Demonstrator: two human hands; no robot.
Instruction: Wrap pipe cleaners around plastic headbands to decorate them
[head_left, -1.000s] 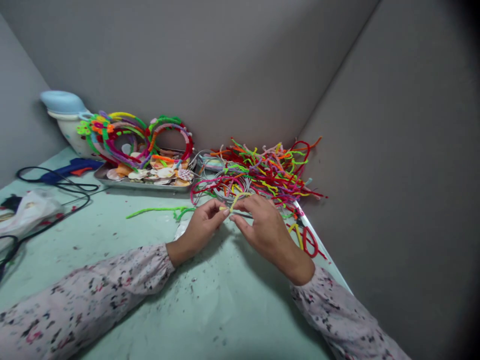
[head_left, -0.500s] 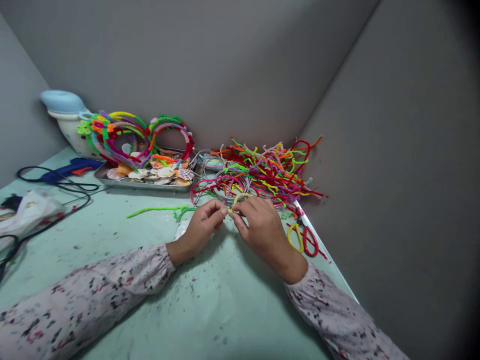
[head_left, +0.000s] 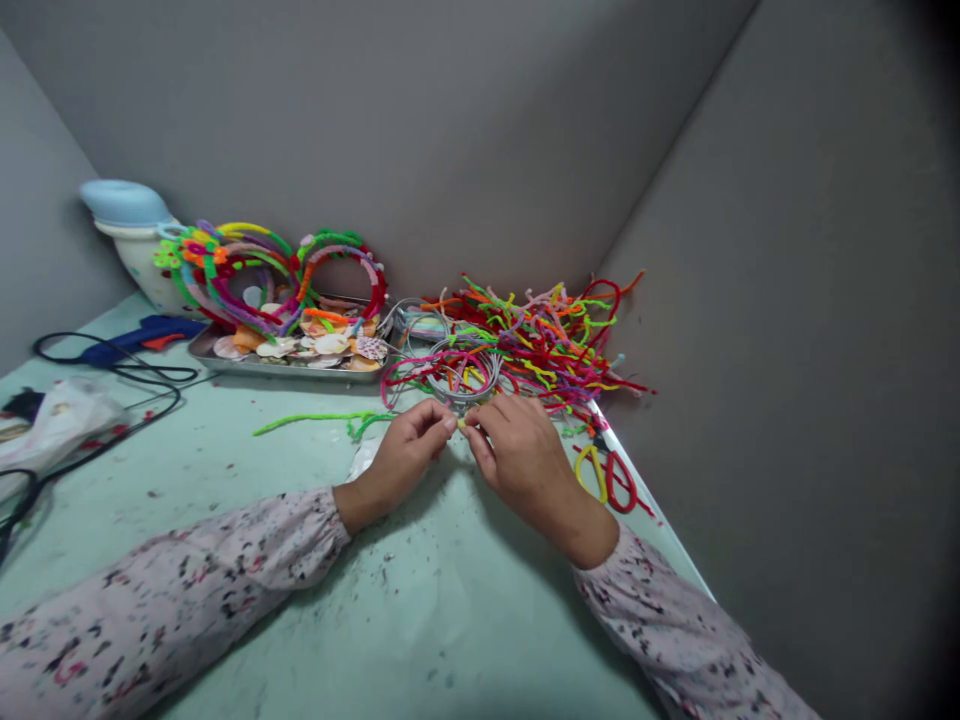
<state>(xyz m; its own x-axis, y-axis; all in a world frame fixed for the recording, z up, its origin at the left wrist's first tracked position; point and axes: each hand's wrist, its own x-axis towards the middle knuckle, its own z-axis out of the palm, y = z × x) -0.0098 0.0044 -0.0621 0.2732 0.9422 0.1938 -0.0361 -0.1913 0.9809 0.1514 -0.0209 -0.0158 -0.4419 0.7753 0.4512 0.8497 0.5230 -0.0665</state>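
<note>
Yellow strip [head_left: 461, 424], probably light, soft and bendable; I'd hold it near the short exposed bit, where my left hand [head_left: 409, 447] and right hand [head_left: 525, 455] pinch it.

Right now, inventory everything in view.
Bin: one, white and blue, back left
Tool: one, blue, left
Cord: one or more, black, left
Bag: one, whitish, left
Tray: one, silver, back left
Shells: many, pale, in tray
Headbands: several, multicoloured, over tray
Fuzzy strips: many, multicoloured, mostly back
Hoops: several, grey, back
Scissors: one, red and yellow, right
Table: one, green, beneath
Walls: three, grey, around
Yellow piece: one, centre
Left hand: one, centre
Right hand: one, centre
Sleeves: two, floral, bottom
</note>
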